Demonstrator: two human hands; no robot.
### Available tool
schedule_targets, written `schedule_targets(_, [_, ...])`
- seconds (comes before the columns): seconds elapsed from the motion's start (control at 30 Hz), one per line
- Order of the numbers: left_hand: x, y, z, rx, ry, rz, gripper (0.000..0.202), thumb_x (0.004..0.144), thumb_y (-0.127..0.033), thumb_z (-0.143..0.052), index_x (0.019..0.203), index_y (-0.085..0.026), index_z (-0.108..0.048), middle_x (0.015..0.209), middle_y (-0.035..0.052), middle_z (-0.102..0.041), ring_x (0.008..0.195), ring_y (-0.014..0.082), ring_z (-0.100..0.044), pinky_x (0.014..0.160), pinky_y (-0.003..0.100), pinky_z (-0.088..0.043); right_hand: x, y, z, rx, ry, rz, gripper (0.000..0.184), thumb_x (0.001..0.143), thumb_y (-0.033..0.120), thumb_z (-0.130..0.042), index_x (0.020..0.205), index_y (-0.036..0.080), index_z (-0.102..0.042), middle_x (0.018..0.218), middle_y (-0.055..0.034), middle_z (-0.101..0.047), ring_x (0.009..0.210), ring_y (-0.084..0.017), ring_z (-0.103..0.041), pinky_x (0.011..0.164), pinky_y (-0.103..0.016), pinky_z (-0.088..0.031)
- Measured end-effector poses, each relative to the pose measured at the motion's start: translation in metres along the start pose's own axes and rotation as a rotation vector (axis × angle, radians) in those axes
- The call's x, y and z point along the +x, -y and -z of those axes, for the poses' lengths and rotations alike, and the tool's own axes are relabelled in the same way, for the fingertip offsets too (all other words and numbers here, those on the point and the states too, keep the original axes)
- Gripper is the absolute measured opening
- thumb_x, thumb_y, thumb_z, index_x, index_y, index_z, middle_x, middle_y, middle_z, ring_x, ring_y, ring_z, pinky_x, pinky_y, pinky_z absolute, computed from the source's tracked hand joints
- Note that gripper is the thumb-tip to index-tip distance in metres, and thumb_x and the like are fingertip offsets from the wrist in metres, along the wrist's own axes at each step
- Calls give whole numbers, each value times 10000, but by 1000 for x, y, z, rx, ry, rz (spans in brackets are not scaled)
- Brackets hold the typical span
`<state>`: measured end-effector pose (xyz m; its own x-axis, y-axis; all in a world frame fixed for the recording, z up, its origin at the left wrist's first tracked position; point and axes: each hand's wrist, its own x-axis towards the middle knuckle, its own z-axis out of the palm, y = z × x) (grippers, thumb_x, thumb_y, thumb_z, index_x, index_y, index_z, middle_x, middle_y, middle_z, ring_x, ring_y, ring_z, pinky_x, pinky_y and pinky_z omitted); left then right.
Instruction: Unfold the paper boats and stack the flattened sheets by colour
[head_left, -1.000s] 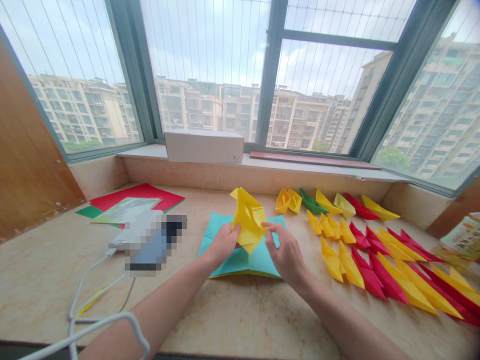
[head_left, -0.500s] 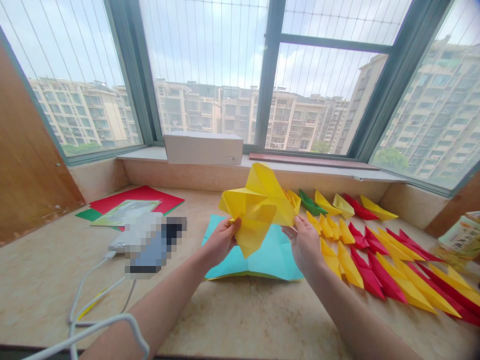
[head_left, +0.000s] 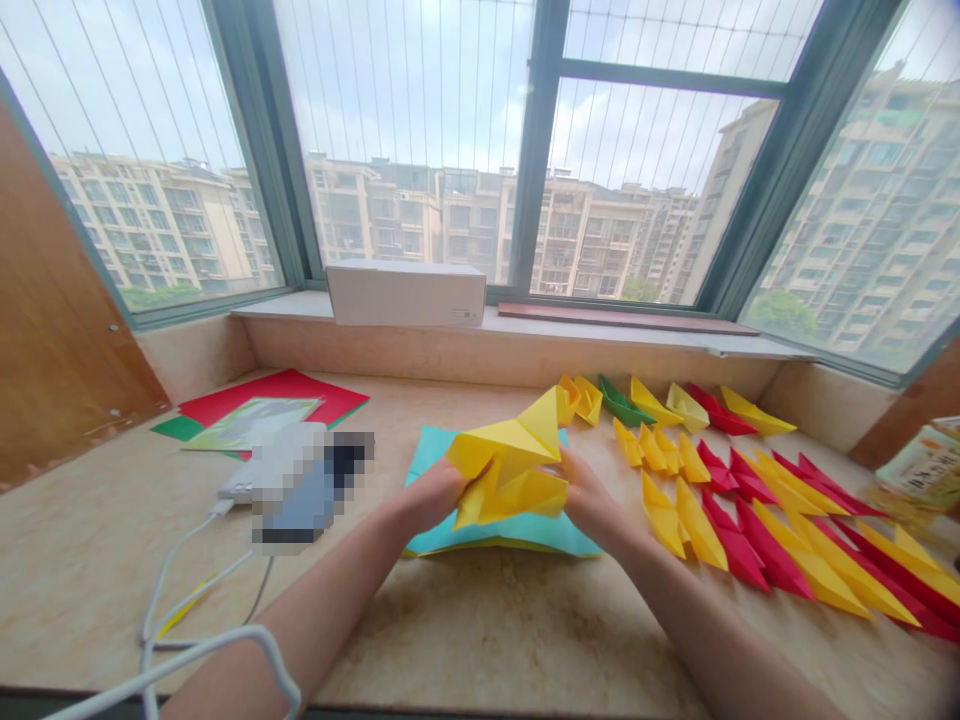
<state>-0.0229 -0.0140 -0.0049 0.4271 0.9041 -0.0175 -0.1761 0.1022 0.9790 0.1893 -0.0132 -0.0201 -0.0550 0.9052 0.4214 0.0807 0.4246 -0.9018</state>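
Daylit window (head_left: 538,150) above marbled counter (head_left: 525,635)

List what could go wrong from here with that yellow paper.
The folded yellow paper might crease askew or tear if the left hand and right hand pull unevenly.

The blue sheet lies beneath them, so a dropping hand could shift it.

The white cable loops by the left forearm, which might snag it.

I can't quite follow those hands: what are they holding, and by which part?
A folded yellow paper: the left hand grips its left side, the right hand its right. Their exact grip is partly hidden.
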Motion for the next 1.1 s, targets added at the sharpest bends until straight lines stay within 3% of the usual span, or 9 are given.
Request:
schedule_targets(0.1, [0,0,4,69,5,-11,377,754,-395,-740,1070,-191,-719,836,87,-751,918,324,-679,715,366,-540,7,3,6,175,129,-198,410,800,527,-659,1040,195,-671,783,-35,-724,709,-210,-694,558,-285,-541])
schedule_targets(0.17, [0,0,4,86,17,4,353,751,-414,-747,1008,-171,-736,794,86,-744,836,290,-687,672,327,-525,10,4,10,264,118,-259,429,810,570,-637,1015,195,-669,778,-38,-726,718,-224,-703,538,-281,-531])
schedule_targets(0.3, [-1,-5,4,44,60,32,354,802,-475,-699,944,-153,-741,803,82,-738,740,204,-674,626,258,-495,16,3,20,354,-136,-281,392,808,579,-624,985,230,-650,783,-29,-739,707,-233,-711,521,-299,-543])
schedule_targets(0.4, [-5,-13,6,-27,75,36,351,820,-476,-685,976,-165,-737,873,91,-746,772,197,-689,684,267,-518,24,4,36,334,-299,-263,380,791,581,-631,932,228,-645,768,-29,-745,703,-238,-716,522,-310,-554])
schedule_targets(0.57, [-7,-30,24,-123,-66,-122,401,792,-454,-717,1071,-165,-713,910,100,-756,837,246,-712,723,311,-547,35,7,66,301,-441,-205,384,710,561,-711,855,209,-659,732,-42,-744,699,-246,-716,520,-301,-550])
schedule_targets(0.73, [-6,-41,47,-12,-80,-120,382,812,-415,-705,1071,-134,-713,934,116,-759,880,257,-713,763,313,-538,35,9,67,308,-389,-184,319,711,473,-742,878,215,-656,743,-24,-745,679,-234,-711,524,-301,-549])
schedule_targets(0.87, [-9,-48,61,30,-107,-110,394,829,-410,-679,1121,-145,-680,984,118,-752,905,250,-705,731,295,-525,34,6,61,345,-282,-217,400,710,386,-759,1052,240,-614,833,-8,-757,644,-212,-707,521,-305,-552])
schedule_targets(1.0, [-7,-49,73,84,-216,-75,470,859,-531,-594,1136,-157,-652,1005,118,-745,890,239,-702,709,296,-521,31,-1,54,327,-177,-292,374,713,343,-747,1032,234,-586,793,-6,-751,599,-201,-696,507,-298,-541])
schedule_targets(1.1, [-1,-44,77,177,-379,-79,448,835,-538,-614,1084,-167,-652,981,99,-745,838,209,-696,653,256,-500,26,-5,49,246,-41,-362,325,700,332,-742,970,220,-598,718,-3,-732,555,-197,-678,497,-297,-529])
